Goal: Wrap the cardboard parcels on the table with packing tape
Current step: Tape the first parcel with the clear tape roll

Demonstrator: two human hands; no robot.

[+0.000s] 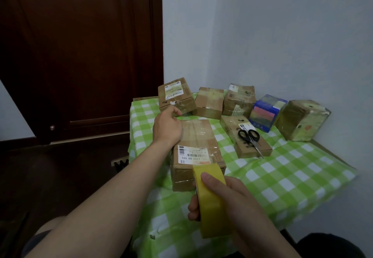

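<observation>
The left hand (167,126) gripped the far left corner of the parcel (198,148) on the checked table (292,177), fingers curled. The right hand (238,203) pinched the tape roll (210,213) at the parcel's near end. Scissors (250,136) lay on another box (232,124).

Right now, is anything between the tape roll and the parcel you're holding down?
Nothing visible. The yellow tape roll in the right hand sits right at the near end of the parcel. The left hand holds only its far left corner, and the scissors lie apart on the neighbouring box to the right.
</observation>
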